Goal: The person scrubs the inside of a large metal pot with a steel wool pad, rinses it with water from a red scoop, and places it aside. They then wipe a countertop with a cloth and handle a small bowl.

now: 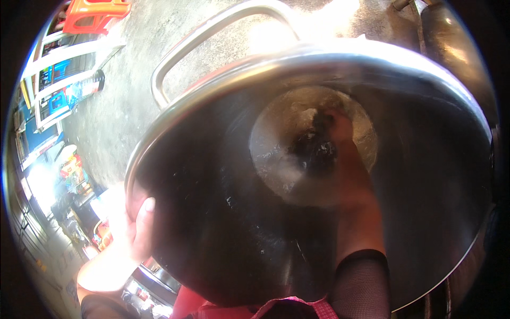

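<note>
A large, deep metal pot (191,167) with a rolled rim tilts open towards me and takes up most of the view. On its far left side a looped tubular handle (215,28) sticks out. My left hand (139,223) grips the rim on the left, with the thumb over the inner wall; glare washes out part of it. Deep inside the pot is my right hand (338,123), by the round bottom. Pale residue (305,109) lies there beside its fingers. Shadow hides whether those fingers hold anything. White flecks (229,201) cling to the dark inner wall.
Beyond the pot spreads a grey concrete floor (107,131) with bright sun patches. An orange plastic stool (95,18) and a white frame (75,52) stand at the upper left. At the upper right is a brownish, shiny metal surface (450,48), close to the pot.
</note>
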`<state>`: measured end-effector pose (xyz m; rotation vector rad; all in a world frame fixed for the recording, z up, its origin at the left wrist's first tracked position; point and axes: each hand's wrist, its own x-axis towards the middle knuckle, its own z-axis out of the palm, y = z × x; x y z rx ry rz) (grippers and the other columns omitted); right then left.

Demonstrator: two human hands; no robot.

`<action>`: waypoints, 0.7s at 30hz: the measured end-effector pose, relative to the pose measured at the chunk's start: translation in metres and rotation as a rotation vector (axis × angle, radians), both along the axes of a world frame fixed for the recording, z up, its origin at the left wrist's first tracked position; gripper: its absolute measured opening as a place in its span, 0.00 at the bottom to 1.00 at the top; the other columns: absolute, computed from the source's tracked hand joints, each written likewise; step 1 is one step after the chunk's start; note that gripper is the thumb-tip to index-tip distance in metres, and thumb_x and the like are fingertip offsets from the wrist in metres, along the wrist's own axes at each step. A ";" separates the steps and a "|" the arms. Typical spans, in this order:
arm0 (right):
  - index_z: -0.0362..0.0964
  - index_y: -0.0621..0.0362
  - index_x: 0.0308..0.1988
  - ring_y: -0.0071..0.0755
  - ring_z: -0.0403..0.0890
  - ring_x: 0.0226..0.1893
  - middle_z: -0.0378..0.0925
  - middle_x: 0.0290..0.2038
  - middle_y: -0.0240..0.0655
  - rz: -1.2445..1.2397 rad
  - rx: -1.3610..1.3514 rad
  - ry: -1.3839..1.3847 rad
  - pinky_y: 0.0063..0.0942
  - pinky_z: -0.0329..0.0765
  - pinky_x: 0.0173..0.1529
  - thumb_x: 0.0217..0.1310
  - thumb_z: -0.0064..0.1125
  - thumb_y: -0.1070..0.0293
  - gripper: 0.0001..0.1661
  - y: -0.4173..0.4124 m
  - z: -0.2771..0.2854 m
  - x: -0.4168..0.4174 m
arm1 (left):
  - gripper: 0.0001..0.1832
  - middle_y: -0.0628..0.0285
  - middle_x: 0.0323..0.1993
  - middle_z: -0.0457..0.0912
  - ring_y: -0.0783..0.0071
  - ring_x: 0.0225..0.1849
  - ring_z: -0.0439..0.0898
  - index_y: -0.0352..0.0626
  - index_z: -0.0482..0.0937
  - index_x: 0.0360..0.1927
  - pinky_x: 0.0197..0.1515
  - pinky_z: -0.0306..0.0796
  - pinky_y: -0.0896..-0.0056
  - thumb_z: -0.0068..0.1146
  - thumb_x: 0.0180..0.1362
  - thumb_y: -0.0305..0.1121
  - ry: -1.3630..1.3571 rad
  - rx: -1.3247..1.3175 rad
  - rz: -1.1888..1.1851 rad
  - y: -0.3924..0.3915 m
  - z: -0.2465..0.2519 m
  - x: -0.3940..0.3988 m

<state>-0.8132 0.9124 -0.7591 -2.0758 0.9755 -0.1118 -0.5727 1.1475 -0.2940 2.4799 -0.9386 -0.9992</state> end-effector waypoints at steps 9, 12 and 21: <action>0.73 0.60 0.39 0.40 0.78 0.39 0.77 0.38 0.42 -0.741 0.102 -0.278 0.35 0.75 0.45 0.46 0.59 0.80 0.15 0.052 -0.027 -0.103 | 0.21 0.48 0.52 0.71 0.62 0.53 0.71 0.27 0.60 0.58 0.57 0.62 0.65 0.38 0.63 0.26 0.167 -0.118 0.153 -0.004 -0.007 -0.007; 0.73 0.60 0.40 0.43 0.78 0.40 0.77 0.39 0.43 -0.766 0.051 -0.276 0.37 0.75 0.47 0.45 0.57 0.80 0.16 0.071 -0.014 -0.065 | 0.22 0.48 0.54 0.69 0.62 0.55 0.69 0.28 0.59 0.59 0.59 0.60 0.64 0.40 0.63 0.28 0.165 -0.182 0.172 -0.008 -0.009 -0.006; 0.74 0.45 0.38 0.46 0.74 0.45 0.70 0.47 0.36 0.306 0.235 0.337 0.42 0.74 0.44 0.54 0.51 0.70 0.11 0.168 0.026 0.009 | 0.24 0.52 0.56 0.68 0.66 0.57 0.67 0.33 0.57 0.62 0.61 0.57 0.67 0.43 0.63 0.28 -0.140 -0.086 0.223 0.014 -0.007 -0.010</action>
